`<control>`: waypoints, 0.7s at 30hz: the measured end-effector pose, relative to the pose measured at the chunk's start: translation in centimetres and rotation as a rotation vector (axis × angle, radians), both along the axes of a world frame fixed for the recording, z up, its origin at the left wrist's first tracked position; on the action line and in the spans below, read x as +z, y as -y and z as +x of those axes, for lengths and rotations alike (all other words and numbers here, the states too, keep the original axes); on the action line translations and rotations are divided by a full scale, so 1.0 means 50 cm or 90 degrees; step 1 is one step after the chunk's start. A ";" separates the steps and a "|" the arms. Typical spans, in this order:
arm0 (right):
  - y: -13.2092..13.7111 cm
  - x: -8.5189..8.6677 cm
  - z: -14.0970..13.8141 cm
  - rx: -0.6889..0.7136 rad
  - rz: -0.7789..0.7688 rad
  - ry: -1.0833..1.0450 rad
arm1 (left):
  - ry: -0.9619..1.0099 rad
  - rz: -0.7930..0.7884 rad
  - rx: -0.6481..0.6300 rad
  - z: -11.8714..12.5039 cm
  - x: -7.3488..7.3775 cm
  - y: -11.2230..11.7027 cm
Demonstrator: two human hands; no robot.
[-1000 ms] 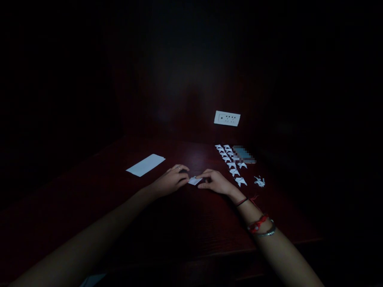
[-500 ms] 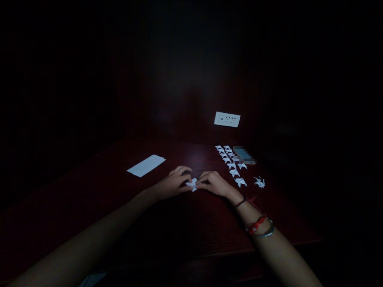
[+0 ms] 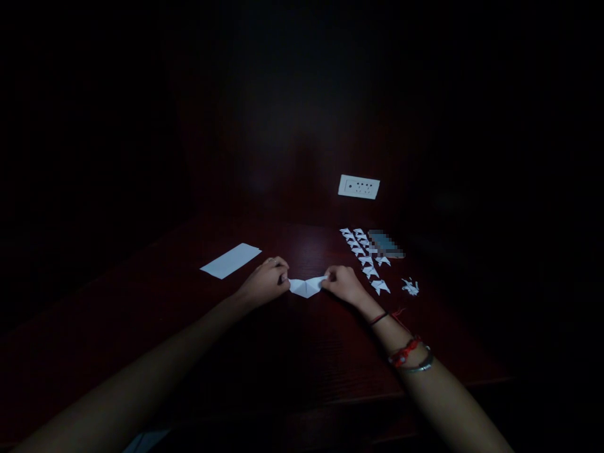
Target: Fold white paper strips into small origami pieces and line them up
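Note:
A small white piece of folded paper (image 3: 306, 288) is stretched between my two hands over the dark red table (image 3: 283, 352). Creases run across it, and its lower edge comes to a point in the middle. My left hand (image 3: 268, 281) pinches its left end between thumb and fingers. The right end is pinched by my right hand (image 3: 343, 284), which has bracelets and cords at the wrist. Fingertips hide both ends of the paper.
White paper sheets (image 3: 231, 260) lie flat at the left. Several small folded paper pieces (image 3: 369, 272) stand in rows at the right, beside a blurred phone-like object (image 3: 385, 244). Paper scraps (image 3: 410, 287) lie nearer the right edge. A wall socket (image 3: 358, 187) is behind.
My hands have moved apart, left hand to the left and right hand to the right. The paper between them has opened from a small compact shape into a wider one.

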State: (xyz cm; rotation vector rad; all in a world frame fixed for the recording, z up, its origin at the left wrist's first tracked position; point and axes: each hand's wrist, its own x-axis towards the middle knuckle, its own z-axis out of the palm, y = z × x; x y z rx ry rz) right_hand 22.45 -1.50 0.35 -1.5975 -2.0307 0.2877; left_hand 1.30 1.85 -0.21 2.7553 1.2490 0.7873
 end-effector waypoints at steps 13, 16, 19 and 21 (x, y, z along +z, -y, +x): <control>0.007 0.011 -0.015 0.287 0.123 0.161 | -0.051 -0.050 -0.164 0.016 0.003 0.016; 0.003 0.009 -0.010 0.298 0.106 0.131 | -0.054 -0.057 -0.157 0.013 -0.001 0.009; 0.003 0.008 -0.007 0.285 0.111 0.094 | -0.051 -0.049 -0.160 0.012 -0.001 0.008; 0.004 0.009 -0.008 0.274 0.123 0.066 | -0.050 -0.037 -0.162 0.013 0.001 0.009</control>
